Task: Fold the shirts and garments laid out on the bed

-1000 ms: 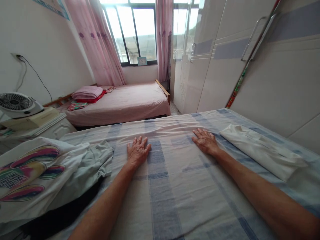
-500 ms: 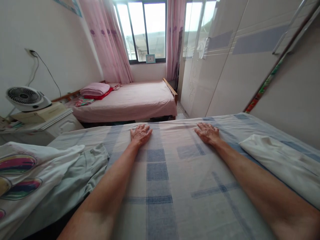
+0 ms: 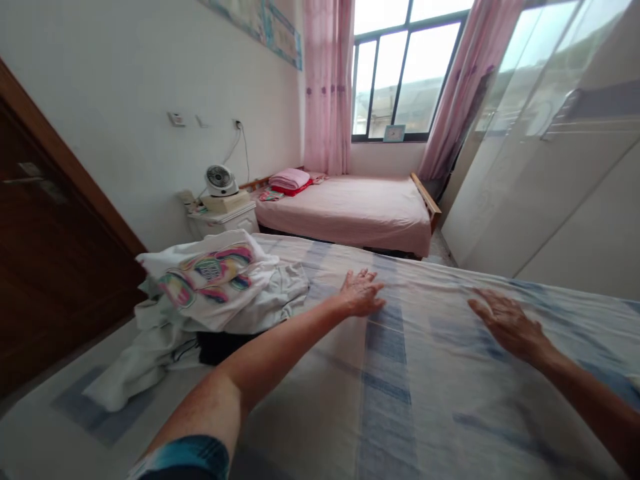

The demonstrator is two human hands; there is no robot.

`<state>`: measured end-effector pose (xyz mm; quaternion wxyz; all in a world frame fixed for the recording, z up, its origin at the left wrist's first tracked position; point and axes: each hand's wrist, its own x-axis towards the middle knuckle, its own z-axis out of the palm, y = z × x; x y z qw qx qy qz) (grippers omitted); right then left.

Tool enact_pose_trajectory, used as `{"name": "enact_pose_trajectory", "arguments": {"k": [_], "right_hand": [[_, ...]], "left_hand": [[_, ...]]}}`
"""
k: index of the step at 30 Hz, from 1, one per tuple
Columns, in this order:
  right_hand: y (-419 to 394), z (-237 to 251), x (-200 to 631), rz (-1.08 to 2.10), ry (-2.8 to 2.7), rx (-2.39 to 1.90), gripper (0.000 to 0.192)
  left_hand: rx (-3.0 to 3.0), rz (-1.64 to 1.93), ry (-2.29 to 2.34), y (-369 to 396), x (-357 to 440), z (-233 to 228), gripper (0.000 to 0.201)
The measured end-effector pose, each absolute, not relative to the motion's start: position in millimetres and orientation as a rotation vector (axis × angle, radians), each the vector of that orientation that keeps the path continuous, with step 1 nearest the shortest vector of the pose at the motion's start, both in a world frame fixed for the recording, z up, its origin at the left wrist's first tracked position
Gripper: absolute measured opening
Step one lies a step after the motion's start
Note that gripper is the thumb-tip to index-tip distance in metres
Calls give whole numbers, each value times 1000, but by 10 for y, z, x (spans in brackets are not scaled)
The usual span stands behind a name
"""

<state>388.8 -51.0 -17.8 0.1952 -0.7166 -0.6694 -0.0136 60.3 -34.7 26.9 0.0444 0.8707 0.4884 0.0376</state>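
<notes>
Spread across the bed in front of me is a blue and white checked bedsheet (image 3: 330, 393). My left hand (image 3: 363, 293) lies on the sheet near its far edge, fingers apart and holding nothing. Farther right, my right hand (image 3: 507, 323) is over the sheet with its fingers stretched out, slightly blurred; whether it touches the cloth I cannot tell. To the left of my left hand is a heap of clothes, with a white printed T-shirt (image 3: 210, 273) on top and pale grey-green cloth (image 3: 150, 340) beneath it.
Beyond the far edge stands a second bed (image 3: 350, 207) with a pink sheet and folded pink bedding (image 3: 290, 179). A small fan (image 3: 220, 180) sits on a box on the white nightstand (image 3: 225, 220). A wardrobe (image 3: 575, 193) lines the right; a brown door (image 3: 45, 253) is at left.
The view has swung left, bringing the door and the whole clothes heap into sight. Both hands have drawn back from the sheet's far edge, the right one more.
</notes>
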Motion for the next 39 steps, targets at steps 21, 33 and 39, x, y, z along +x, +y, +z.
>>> {"name": "enact_pose_trajectory", "arguments": {"k": [21,33,39], "right_hand": [[-1670,-393,2765,-346,-2109,-2020,52],[-1704,-321,2732,-222,-2087,-2043,50],[-1803,-216,2720,-147,-2059,-1884,48]], "left_hand": [[2242,1080,2478,-1473,-1614,1309,28],[2008,1978,1253,-1228,-328,2240,29],[1767,1544,1132,-1044,-49,1400,39]]}}
